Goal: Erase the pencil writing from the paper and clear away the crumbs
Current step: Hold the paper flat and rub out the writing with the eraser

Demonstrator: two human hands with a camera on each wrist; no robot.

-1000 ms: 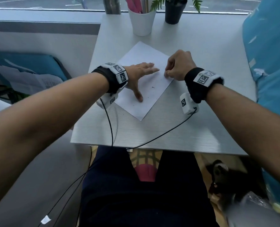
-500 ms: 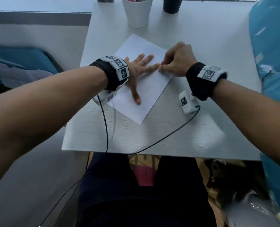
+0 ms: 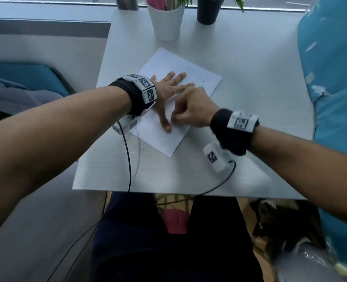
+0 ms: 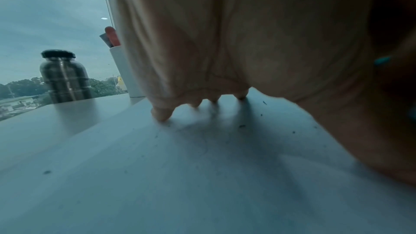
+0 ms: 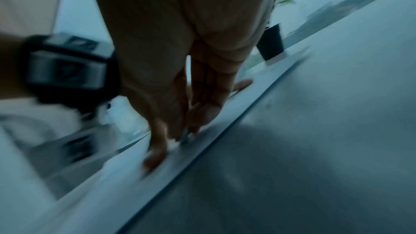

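**Left hand flat on the paper, right hand pinching something small beside its thumb**

The paper [image 3: 191, 74], a white sheet turned at an angle, lies on the pale worktop [image 3: 260, 98] towards its left and middle. The left hand [image 3: 168, 92] lies flat on the sheet with its fingers straight and spread, pointing to the far right, and its thumb stretched towards the near edge; it grips nothing. From the left wrist view the fingertips [image 4: 161, 113] touch the sheet, and dark crumbs [image 4: 242, 126] lie scattered over the paper around and beneath the hand. A few more specks show on the far right part of the sheet and near its near corner in the head view.

The right hand [image 3: 191, 110] sits on the paper just right of the left thumb, its fingers curled and bunched against the thumb. In the right wrist view, which is blurred, the fingertips [image 5: 195, 124] pinch a small greyish thing pressed onto the sheet; what it is cannot be told for certain.

At the far edge of the worktop stand a white cup [image 3: 165, 21] holding pens, a dark plant pot [image 3: 208, 12] to its right and a dark jar [image 4: 64, 77] to its left. Both wrists wear black bands with white marker blocks, and black cables run off the near edge.
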